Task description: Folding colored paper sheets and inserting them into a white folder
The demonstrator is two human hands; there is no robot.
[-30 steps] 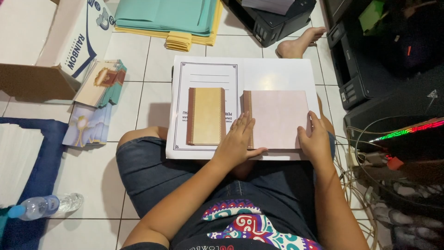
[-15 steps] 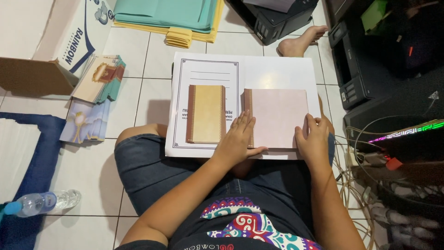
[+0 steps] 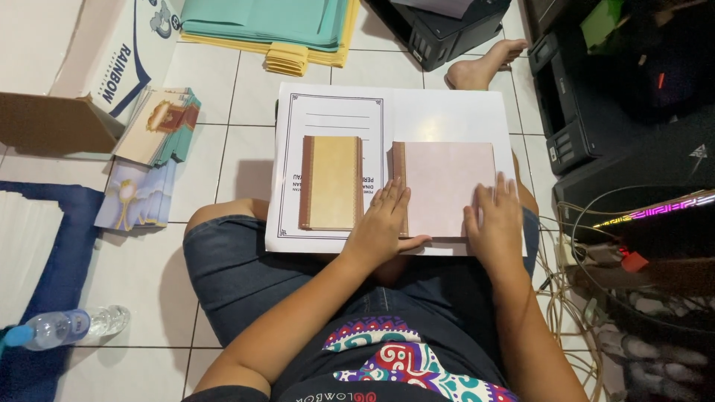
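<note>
A white board rests across my lap, with a bordered printed sheet on its left half. On it lie a tan card with brown edges and a pale pink folded card with a brown spine. My left hand lies flat on the pink card's lower left corner, thumb under the edge. On that card's lower right part my right hand presses flat, fingers spread. Neither hand grips anything.
A cardboard box and stacks of printed cards lie on the tiled floor at left. Teal and yellow paper stacks sit at the top. Black printers, cables and a bare foot are right. A water bottle lies lower left.
My right hand has slid from the pink card's right edge onto its surface. The left hand has stayed in place. The camera view has shifted slightly.
</note>
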